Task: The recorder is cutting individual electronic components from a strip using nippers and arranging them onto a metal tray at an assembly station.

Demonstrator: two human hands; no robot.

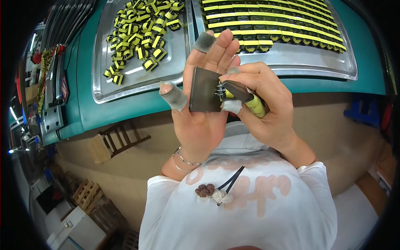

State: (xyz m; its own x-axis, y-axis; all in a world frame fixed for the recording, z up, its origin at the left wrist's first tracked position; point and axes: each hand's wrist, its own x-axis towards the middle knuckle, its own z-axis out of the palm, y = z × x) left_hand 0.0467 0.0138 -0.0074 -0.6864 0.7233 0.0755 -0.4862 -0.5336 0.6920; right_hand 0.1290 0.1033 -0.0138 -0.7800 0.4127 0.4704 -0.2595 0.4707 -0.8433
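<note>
My left hand [200, 121] is palm up, its fingers stretched and its thumb out to the side, with grey covers on the thumb and a fingertip. Flat across its palm lies a dark square plate [204, 89]. My right hand [271, 100] is closed beside it, pinching a small yellow-and-black transformer [228, 93] whose metal pins point left over the plate. The same hand grips a tool [255, 106] with a dark end and a yellow-wrapped handle; its exact kind is hidden. Light covers wrap the right thumb and a fingertip.
On the green table, a metal tray [100, 79] holds a loose heap of similar yellow-and-black parts. A second tray [308, 68] at the right has them in tight rows. Black cables [68, 21] lie far left. A wooden stool [118, 141] stands below the table edge.
</note>
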